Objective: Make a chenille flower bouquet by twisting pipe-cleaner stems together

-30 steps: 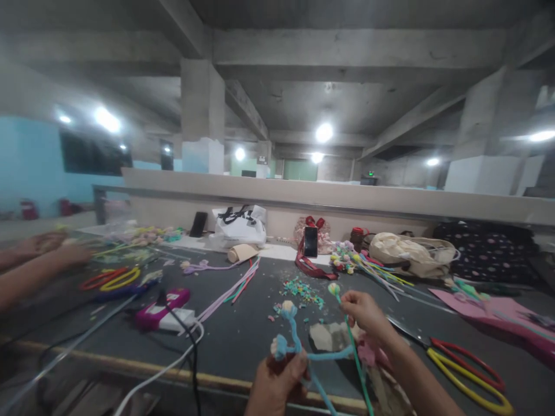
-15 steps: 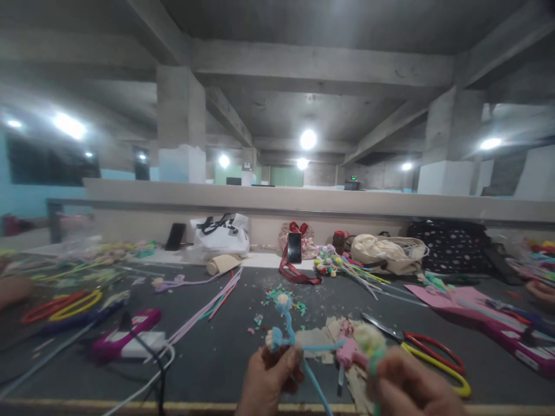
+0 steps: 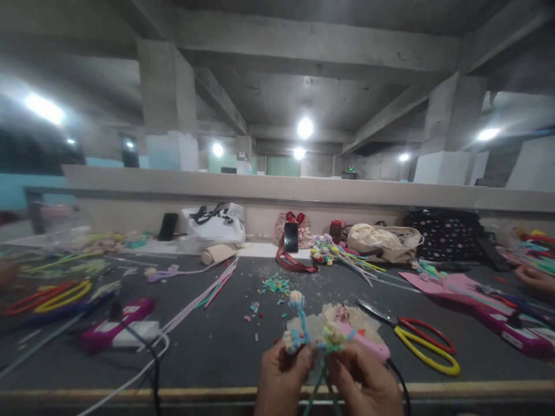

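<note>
At the table's front edge, my left hand [image 3: 284, 372] pinches a blue pipe-cleaner stem [image 3: 303, 326] with pale bud-like tips pointing up. Close beside it, my right hand [image 3: 366, 375] is closed on a yellow-green pipe-cleaner flower [image 3: 333, 337]. Green stems [image 3: 319, 388] hang down between the two hands. Just behind my right hand, a pink glue gun [image 3: 368, 345] lies on a crumpled beige sheet [image 3: 373, 325], its black cord running off to the right. My fingertips partly hide both pieces.
Scissors [image 3: 427, 344] with red and yellow handles lie at right. Green clippings [image 3: 275, 284] are scattered mid-table. Pipe-cleaner strands [image 3: 203, 297] and a magenta-and-white device [image 3: 119, 329] are at left. A phone [image 3: 291, 237] stands behind. Another person's hand [image 3: 535, 277] shows at far right.
My right hand has moved left with the yellow-green flower, from above the beige sheet to right beside my left hand. The glue gun now shows more fully. The view has shifted slightly.
</note>
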Motion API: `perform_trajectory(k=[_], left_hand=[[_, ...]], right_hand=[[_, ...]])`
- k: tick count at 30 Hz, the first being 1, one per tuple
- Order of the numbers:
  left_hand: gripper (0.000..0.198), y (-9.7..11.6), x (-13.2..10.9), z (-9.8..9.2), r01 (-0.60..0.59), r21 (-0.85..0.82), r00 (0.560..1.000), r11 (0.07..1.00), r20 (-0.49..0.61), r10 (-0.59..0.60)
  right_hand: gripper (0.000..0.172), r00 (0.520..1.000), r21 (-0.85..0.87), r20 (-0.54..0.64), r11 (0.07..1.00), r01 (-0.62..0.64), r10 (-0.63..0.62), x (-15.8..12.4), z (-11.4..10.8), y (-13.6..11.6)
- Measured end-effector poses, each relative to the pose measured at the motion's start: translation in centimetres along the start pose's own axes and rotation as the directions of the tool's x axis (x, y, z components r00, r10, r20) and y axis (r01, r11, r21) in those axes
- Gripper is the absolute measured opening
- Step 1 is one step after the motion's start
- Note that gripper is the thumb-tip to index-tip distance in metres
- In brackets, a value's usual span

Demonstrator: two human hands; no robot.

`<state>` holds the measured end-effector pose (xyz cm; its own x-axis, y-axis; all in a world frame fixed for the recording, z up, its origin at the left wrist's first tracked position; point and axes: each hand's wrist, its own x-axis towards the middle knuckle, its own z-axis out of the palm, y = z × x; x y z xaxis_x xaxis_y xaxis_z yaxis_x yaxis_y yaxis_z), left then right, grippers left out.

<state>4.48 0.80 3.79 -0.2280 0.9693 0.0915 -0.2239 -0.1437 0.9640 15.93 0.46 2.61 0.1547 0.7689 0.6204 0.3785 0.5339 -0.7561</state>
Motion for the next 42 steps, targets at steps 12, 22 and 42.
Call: perform_trajectory(k=[12,22,42], left_hand=[[0.023,-0.7,0.2,-0.3,-0.097,-0.090,0.993,0.991,0.061,0.102],[0.030,-0.7,0.4,-0.5,-0.102,0.064,0.994,0.993,0.041,0.100],[0.030,-1.4,0.5,-0.7,0.081,-0.126,0.997,0.989,0.020,-0.079]], right_hand=[[0.027,0.991,-0.012,-0.056,0.993,-0.121,0.121,0.0,1.1,0.2],[0.027,0.990,0.095,-0.028,0.986,-0.135,0.138,0.0,2.1,0.6],[0.021,0.993,0.180,0.063,0.978,-0.106,0.096,0.2,2.5,1.1]])
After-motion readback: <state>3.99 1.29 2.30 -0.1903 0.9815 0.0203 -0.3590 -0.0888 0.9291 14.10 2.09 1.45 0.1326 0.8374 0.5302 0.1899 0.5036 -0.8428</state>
